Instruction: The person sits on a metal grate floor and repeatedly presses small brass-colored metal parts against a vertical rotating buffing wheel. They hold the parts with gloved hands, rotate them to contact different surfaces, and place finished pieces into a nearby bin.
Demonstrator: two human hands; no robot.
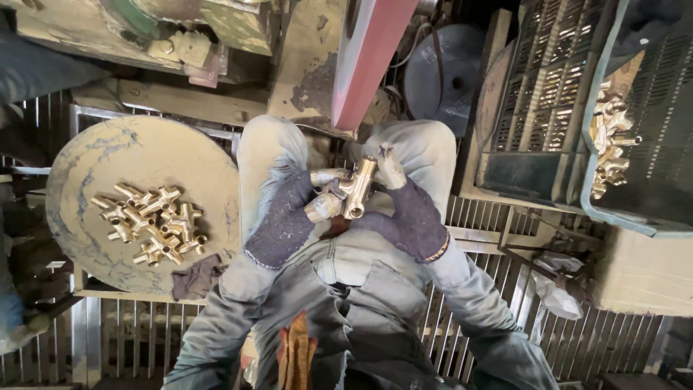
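- Both gloved hands meet over the lap: left hand (pixel 283 220) and right hand (pixel 409 217) pinch one brass fitting (pixel 351 189) between them
- Its long axis tilts far-right

A metalworking workshop or small factory floor is shown. At nine o'clock a round, dust-coated desk (pixel 86 180) is seen, on which a heap of brass cross fittings (pixel 153 222) is piled. At two and three o'clock slotted plastic crates (pixel 548 94) are stacked, and more brass fittings (pixel 610 137) are held in one of them. At twelve o'clock worn, paint-chipped machinery (pixel 216 29) and a red belt guard (pixel 372 58) are seen, with a grey metal disc (pixel 440 72) just beside it. The floor (pixel 130 339) is formed of metal grating, and grime is seen on every surface. Dark work gloves (pixel 285 220) and soiled work clothes are worn.
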